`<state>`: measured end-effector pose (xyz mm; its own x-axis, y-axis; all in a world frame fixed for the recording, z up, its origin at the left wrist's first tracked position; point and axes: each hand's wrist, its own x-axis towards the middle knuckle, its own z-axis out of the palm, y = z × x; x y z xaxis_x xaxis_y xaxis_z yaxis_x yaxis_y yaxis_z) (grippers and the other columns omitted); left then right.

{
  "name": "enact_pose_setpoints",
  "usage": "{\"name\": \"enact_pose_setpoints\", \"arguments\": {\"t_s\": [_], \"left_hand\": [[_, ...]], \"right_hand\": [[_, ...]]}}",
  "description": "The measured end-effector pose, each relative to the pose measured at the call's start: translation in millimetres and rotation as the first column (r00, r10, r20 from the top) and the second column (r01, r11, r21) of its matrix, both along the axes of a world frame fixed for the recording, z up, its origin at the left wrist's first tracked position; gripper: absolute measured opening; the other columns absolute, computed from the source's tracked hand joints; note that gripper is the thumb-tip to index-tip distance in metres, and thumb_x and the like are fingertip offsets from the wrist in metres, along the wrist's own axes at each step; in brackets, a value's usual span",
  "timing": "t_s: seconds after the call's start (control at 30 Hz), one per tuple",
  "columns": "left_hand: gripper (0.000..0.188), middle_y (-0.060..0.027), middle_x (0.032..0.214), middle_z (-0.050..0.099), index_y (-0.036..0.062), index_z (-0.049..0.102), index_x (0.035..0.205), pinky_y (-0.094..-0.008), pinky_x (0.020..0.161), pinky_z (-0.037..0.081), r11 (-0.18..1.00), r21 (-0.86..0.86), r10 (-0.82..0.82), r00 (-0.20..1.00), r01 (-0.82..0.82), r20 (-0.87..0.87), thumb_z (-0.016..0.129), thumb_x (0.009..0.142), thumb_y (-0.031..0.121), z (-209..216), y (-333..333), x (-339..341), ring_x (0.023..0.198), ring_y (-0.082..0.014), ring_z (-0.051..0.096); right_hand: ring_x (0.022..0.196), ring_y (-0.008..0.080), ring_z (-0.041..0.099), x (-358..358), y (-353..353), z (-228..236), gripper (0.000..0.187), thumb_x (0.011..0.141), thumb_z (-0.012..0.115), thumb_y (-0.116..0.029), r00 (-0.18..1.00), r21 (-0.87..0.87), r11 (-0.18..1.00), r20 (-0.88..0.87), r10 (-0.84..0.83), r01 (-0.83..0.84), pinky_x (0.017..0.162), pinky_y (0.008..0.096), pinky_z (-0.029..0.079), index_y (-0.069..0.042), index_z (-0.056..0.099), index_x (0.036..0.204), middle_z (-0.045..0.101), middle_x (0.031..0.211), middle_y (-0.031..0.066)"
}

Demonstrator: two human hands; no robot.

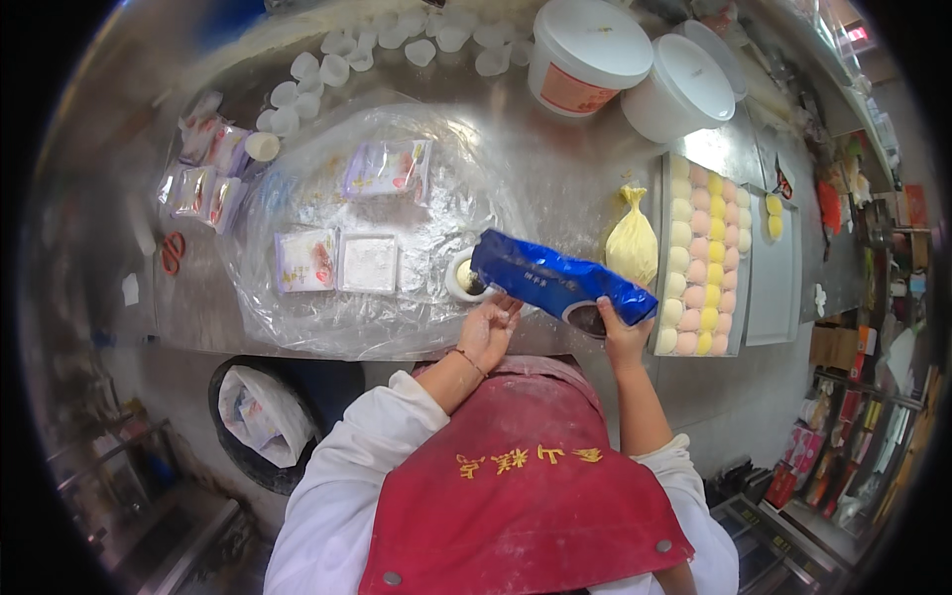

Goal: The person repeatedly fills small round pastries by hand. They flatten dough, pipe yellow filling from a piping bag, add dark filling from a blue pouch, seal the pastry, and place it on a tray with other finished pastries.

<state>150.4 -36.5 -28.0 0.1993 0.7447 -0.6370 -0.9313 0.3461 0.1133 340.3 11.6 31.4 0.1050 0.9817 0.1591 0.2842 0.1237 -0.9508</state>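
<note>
My right hand [625,335] is closed round the right end of a shiny blue bag [555,278], beside a dark round patch on its lower side. The bag slants up to the left, its left end over a small white cup [452,282] with something dark inside. My left hand [485,335] is just below the bag's left part, close to the cup. The bag partly covers its fingertips, so I cannot tell whether they grip anything. Left of the cup, a white square block [368,263] and a wrapped packet [306,262] lie on a clear plastic sheet [436,188].
A tied yellow bag [633,238] stands beyond the blue bag. To its right is a tray [732,342] of pink, white and yellow balls. White buckets [592,45] and scattered clear cups [334,69] stand at the back. Red scissors [173,254] lie far left.
</note>
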Motion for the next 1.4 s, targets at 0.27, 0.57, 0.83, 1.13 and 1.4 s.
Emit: {"name": "enact_pose_setpoints", "arguments": {"t_s": [0.27,0.57,0.83,1.13,1.4], "left_hand": [[0.056,-0.0061,0.115,0.042,0.0036,0.033,0.12,-0.0286,0.093,0.028,0.95,0.311,0.052,0.981,0.008,-0.186,0.039,0.065,-0.003,58.2,25.2,2.9,0.108,-0.019,0.038],[0.071,-0.0139,0.13,0.027,0.0,0.018,0.129,-0.0288,0.101,0.015,0.649,0.542,0.086,0.656,0.534,-0.75,0.049,0.065,-0.001,151.0,109.2,25.3,0.123,-0.0209,0.023],[0.058,-0.0108,0.122,0.04,0.0,0.031,0.124,-0.0315,0.097,0.024,0.66,0.649,0.222,0.728,0.377,-0.649,0.048,0.069,0.0,158.3,147.4,-4.3,0.115,-0.0194,0.036],[0.027,-0.0087,0.092,0.058,-0.0021,0.056,0.095,-0.0256,0.08,0.04,0.976,-0.015,-0.081,0.296,0.218,-0.952,0.044,0.071,0.0,17.6,41.5,-93.4,0.09,-0.0149,0.052],[0.032,-0.0144,0.094,0.057,0.0009,0.056,0.099,-0.0324,0.081,0.038,0.82,-0.088,0.03,-0.197,0.566,-0.98,0.041,0.071,0.004,-36.0,44.3,-88.5,0.088,-0.0244,0.051]], "right_hand": [[0.078,0.0178,0.056,2.2,8.9,-27.3,0.03,0.077,0.06,-0.019,0.691,-0.611,0.792,-0.577,-0.434,-0.013,0.072,0.0295,0.045,-0.001,0.05,0.099,0.056,0.089,0.0068],[0.105,0.021,0.046,-47.5,33.2,-43.2,0.059,0.078,0.047,-0.048,0.125,-0.305,0.776,-0.95,-0.285,-0.552,0.09,0.0373,0.037,-0.01,0.035,0.121,0.046,0.117,0.0064],[0.109,0.0231,0.043,-61.0,156.3,-64.7,0.069,0.074,0.041,-0.056,0.117,-0.175,0.896,-0.983,-0.139,-0.407,0.093,0.0391,0.035,-0.008,0.033,0.122,0.044,0.119,0.007],[0.112,0.0287,0.039,-52.8,172.7,-77.8,0.064,0.084,0.04,-0.041,0.395,-0.489,0.689,-0.866,-0.307,-0.535,0.092,0.0342,0.037,0.007,0.023,0.122,0.035,0.122,0.0222],[0.052,0.0137,0.055,-88.8,56.0,-65.5,0.028,0.085,0.043,-0.018,0.843,-0.819,0.318,-0.327,0.427,-0.478,0.046,0.0237,0.045,-0.002,0.047,0.107,0.056,0.068,0.007]]}}
